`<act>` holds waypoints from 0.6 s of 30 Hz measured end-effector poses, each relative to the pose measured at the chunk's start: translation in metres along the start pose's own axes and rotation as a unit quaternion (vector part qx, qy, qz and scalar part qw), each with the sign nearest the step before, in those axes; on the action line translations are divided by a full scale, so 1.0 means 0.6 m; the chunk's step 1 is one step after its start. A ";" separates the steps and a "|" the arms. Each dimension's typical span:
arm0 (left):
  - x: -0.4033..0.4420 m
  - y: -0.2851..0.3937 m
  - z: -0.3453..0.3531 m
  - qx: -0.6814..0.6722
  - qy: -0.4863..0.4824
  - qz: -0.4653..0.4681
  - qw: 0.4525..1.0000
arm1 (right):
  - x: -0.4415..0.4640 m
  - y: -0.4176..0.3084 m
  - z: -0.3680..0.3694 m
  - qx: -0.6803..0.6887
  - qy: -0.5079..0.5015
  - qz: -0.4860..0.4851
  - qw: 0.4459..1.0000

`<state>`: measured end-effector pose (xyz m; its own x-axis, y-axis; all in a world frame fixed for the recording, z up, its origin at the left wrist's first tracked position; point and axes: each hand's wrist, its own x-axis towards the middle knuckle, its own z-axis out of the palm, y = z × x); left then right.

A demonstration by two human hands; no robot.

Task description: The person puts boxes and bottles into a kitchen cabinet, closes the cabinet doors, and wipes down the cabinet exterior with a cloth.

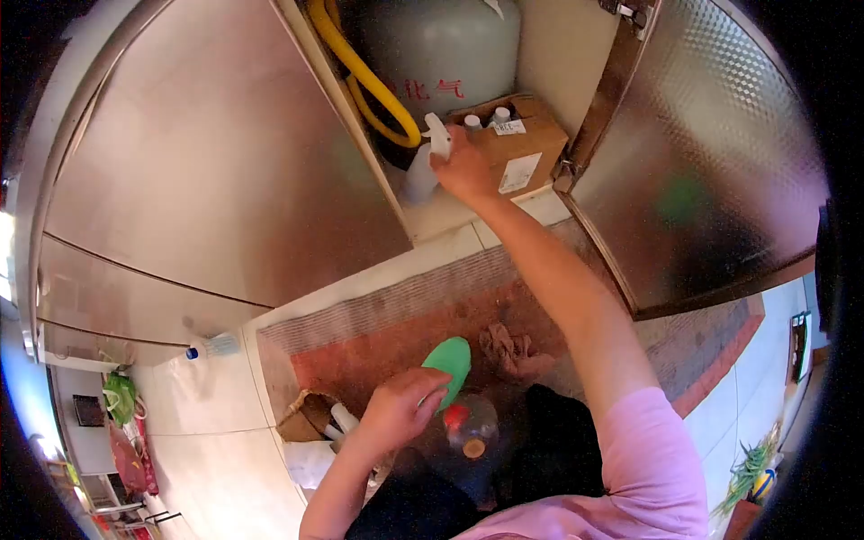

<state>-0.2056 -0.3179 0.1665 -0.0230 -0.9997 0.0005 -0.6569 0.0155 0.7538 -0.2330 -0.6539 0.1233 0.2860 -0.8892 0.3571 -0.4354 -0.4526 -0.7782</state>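
My right hand (465, 166) reaches into the open cabinet and grips the neck of a spray bottle (420, 176) with a white trigger head. The bottle stands upright beside a cardboard box (531, 148) that holds white-capped bottles. Lower in the view, my left hand (405, 407) is closed on a flat, rounded green object (452, 362), held above the mat. Close to it, near my knees, is a clear container (473, 430) with something red in it.
A grey gas tank (450, 54) and a yellow hose (364, 76) are inside the cabinet. Its textured door (702, 171) hangs open at right. A crumpled cloth (515, 352) lies on the red-grey mat (342, 360). A clear bottle (214, 346) is at left.
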 end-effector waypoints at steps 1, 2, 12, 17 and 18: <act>-0.001 -0.004 0.004 0.005 -0.002 0.003 1.000 | -0.006 0.004 -0.001 0.000 -0.002 0.005 1.000; -0.001 -0.005 0.007 0.010 -0.003 0.008 1.000 | -0.007 0.007 -0.004 -0.020 -0.023 0.007 1.000; 0.008 -0.001 0.010 0.024 -0.003 0.012 1.000 | 0.030 -0.003 -0.032 -0.086 0.052 -0.021 0.995; 0.009 0.000 0.009 0.007 0.000 0.016 1.000 | 0.069 -0.007 -0.013 -0.076 0.068 -0.048 0.994; 0.008 0.000 0.008 0.007 0.001 0.013 1.000 | 0.075 -0.007 -0.007 -0.085 0.041 -0.052 0.994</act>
<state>-0.2096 -0.3223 0.1634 -0.0397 -0.9990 0.0216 -0.6673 0.0426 0.7436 -0.2219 -0.6924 0.1445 0.2700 -0.8363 0.4772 -0.5462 -0.5412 -0.6394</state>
